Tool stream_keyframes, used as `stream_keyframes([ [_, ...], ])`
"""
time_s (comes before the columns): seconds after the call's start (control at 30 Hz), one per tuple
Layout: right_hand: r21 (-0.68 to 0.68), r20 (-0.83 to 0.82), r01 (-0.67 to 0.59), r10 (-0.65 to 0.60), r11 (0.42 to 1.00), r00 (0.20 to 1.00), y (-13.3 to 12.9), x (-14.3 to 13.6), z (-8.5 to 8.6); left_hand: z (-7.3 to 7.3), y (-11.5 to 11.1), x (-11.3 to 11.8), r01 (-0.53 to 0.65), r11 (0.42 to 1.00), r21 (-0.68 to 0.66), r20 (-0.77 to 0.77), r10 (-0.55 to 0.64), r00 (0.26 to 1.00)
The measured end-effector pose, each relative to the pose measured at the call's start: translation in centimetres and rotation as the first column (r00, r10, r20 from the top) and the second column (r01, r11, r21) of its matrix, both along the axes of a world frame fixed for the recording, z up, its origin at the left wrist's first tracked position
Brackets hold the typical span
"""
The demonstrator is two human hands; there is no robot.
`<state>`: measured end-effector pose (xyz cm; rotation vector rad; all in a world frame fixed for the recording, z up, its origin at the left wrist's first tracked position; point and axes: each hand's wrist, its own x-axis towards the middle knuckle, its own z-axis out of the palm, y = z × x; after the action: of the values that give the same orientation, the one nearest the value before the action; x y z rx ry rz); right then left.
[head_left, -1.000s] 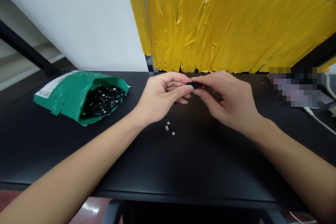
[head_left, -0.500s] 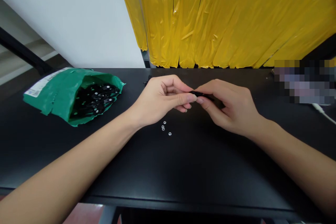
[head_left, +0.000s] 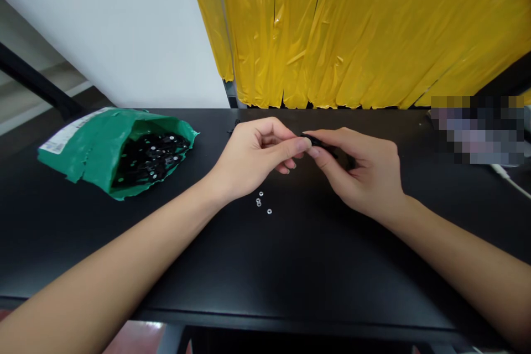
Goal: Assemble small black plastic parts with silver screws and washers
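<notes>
Small silvery rings (head_left: 259, 203) lie below the frame's centre. Beyond, mid-frame, the left hand (head_left: 259, 157) and right hand (head_left: 359, 168) both pinch one dark piece (head_left: 320, 142), seemingly adjusting it; the next move calls for steady pressure. An open green bag (head_left: 93, 146) sits at left.

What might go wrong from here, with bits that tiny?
The black part sits between the fingers of the left hand and the right hand, so it might slip out. Four small rings lie loose on the black table; a stray brush could scatter them. The green bag lies open-mouthed, so a knock might spill its black pieces.
</notes>
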<state>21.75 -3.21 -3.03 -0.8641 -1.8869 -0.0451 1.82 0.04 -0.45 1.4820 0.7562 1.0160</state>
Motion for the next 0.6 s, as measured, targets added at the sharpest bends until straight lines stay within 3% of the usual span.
stream_keyframes([
  [0.17,0.097,0.024,0.116,-0.119,0.988,0.993,-0.1,-0.3,0.3,-0.2,-0.6,0.5,-0.020,1.000,-0.006,-0.048,0.020,0.999],
  [0.37,0.291,0.110,0.250,-0.292,0.923,0.950,-0.1,-0.8,0.1,0.0,-1.4,0.9,-0.027,1.000,-0.010,-0.044,0.027,0.999],
  [0.6,0.392,0.177,0.278,-0.369,0.877,0.913,-0.3,-1.0,0.0,0.5,-1.4,0.5,-0.039,0.980,-0.194,-0.015,0.037,0.999],
])
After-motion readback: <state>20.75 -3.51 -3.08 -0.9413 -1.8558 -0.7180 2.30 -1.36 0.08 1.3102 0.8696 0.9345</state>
